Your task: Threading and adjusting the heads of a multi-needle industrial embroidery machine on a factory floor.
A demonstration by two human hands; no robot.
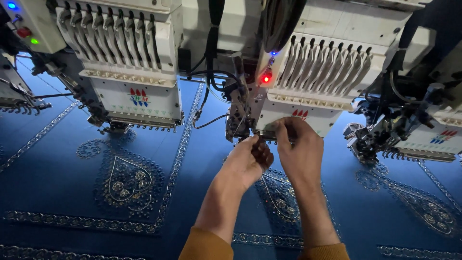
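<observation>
Head view: left hand (248,161) and right hand (298,149) pinch narrowly at the needle row (267,136) under the middle embroidery head (308,91), thread too fine to see. A slip there (red lamp (265,78) lit) could prick fingers or snag the blue cloth (62,168).

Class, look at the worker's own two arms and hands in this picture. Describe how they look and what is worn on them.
Both forearms are bare from the wrists down to mustard-yellow sleeves pushed back near the elbows. The left hand and right hand are ungloved. No rings, watch or bracelet show on either.
</observation>
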